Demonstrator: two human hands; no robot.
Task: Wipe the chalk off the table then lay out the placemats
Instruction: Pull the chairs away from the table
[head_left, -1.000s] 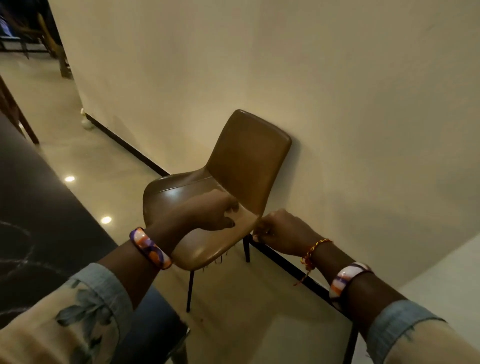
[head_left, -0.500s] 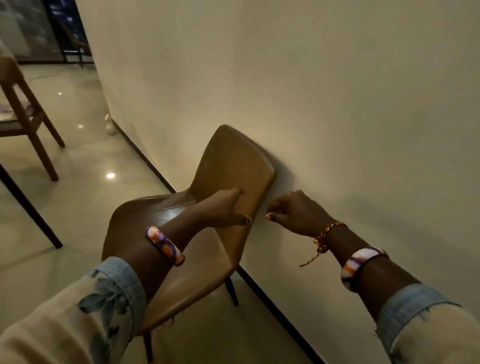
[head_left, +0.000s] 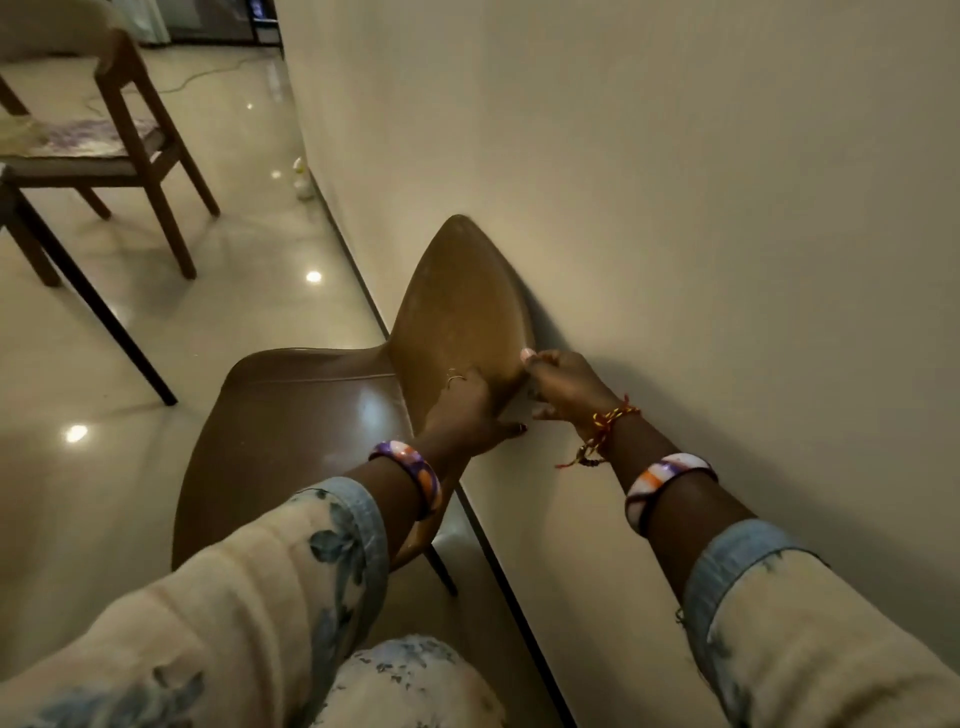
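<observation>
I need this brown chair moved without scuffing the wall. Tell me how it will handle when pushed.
The brown chair likely stays stiff: its moulded shell looks rigid. On thin legs and glossy floor it may slide easily. Pushed high at the backrest, it could tip.

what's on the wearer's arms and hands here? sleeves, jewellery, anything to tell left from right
Both sleeves are cream with a blue-grey floral print and rolled light-blue denim cuffs. Each wrist carries a chunky bangle in purple, orange and white. The left hand has a thin gold ring on one finger. The right hand adds a red-and-yellow knotted thread bracelet with a loose tail, worn between hand and bangle; its thumbnail looks pale.
</observation>
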